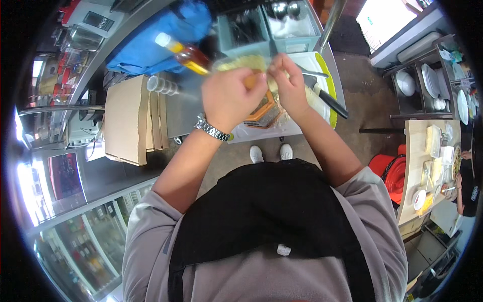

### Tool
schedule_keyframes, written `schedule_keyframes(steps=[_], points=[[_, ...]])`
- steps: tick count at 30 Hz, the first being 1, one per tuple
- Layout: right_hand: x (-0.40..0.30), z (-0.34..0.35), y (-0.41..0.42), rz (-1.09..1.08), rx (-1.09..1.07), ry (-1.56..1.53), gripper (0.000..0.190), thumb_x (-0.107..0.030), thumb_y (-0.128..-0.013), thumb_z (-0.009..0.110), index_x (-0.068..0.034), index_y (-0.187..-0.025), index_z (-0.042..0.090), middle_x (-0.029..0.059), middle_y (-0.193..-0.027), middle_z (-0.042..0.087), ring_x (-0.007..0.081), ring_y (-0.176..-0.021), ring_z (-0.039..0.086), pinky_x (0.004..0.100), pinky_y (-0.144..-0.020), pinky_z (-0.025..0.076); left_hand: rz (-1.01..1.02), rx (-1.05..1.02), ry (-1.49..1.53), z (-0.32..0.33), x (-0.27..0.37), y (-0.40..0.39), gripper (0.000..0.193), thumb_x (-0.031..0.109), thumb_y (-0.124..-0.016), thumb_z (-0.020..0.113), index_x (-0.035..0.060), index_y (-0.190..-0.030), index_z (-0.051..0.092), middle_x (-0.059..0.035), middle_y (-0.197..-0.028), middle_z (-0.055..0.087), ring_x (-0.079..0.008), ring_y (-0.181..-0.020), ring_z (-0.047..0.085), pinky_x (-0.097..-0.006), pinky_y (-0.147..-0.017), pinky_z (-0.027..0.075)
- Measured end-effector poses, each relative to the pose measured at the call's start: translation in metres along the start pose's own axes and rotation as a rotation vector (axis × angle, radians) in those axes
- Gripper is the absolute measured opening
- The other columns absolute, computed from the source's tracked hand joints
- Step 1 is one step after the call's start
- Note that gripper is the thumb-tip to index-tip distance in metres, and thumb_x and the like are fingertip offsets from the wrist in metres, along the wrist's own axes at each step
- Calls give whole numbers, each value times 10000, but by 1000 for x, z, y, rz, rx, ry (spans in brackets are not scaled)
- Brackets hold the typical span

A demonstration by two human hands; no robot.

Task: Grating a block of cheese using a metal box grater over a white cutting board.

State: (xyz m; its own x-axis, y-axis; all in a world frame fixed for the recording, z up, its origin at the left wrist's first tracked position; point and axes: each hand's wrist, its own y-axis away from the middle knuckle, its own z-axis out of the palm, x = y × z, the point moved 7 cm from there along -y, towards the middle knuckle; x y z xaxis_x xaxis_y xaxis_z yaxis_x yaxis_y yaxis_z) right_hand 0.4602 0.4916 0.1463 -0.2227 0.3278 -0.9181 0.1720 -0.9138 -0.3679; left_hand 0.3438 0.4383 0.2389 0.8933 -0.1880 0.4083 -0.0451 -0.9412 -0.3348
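My left hand (234, 94), with a metal watch at the wrist, is curled above the cutting board, its fingers bent around something orange-brown that is blurred. Close to its right, my right hand (287, 81) has thumb and fingertips pinched together; what is between them cannot be told. Beneath the hands lies an orange-rimmed, angular grater-like item (263, 109) with a grey surface. Pale yellow shreds (241, 62) fill a clear container just beyond. A black-handled knife (332, 101) lies on the green-edged white cutting board (331, 81), near another metal utensil (315, 73).
A sauce bottle (185, 53) and a clear ridged shaker (162, 86) are at the left, near blue cloth (151, 41). Pale bins (243, 41) stand behind. Cardboard boxes (126, 119) are at the left edge. At far right, a co-worker's hands are over a wooden table (413, 166).
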Motion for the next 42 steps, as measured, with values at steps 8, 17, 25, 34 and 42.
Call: schedule_keyframes(steps=[8,17,25,34,42], points=[[64,-18,33,-19,55,48,122,-46,-847,543,-16,-783,443,65,-766,435,183,-767,469,286,-746,395,-26,-12,-6,1,1,-2,284,395,-800,657,122,-768,726,-122,-603,617,-330,-597,628,-395,-538,494],[10,-1,9,3,17,-21,124,-50,-851,546,-22,-787,443,57,-768,432,166,-769,472,272,-744,389,22,27,17,-1,1,1,290,311,-836,649,53,-704,676,-157,-578,570,-335,-556,598,-377,-509,448],[68,-18,36,-30,59,4,114,-33,-842,538,-23,-787,439,53,-771,430,167,-768,468,272,-741,387,24,14,22,0,3,0,287,309,-832,654,51,-709,681,-151,-566,567,-325,-537,593,-371,-502,445],[11,-3,5,-66,14,-45,133,-35,-818,564,-18,-771,441,70,-763,439,187,-767,468,288,-738,389,17,23,24,-3,3,-2,281,313,-832,658,54,-730,695,-149,-573,579,-326,-545,602,-365,-499,449],[68,-16,35,2,15,69,96,-27,-809,541,-18,-777,451,74,-760,454,189,-766,476,290,-734,396,14,17,21,-1,2,0,289,326,-832,656,59,-730,697,-145,-579,587,-327,-544,599,-371,-509,453]])
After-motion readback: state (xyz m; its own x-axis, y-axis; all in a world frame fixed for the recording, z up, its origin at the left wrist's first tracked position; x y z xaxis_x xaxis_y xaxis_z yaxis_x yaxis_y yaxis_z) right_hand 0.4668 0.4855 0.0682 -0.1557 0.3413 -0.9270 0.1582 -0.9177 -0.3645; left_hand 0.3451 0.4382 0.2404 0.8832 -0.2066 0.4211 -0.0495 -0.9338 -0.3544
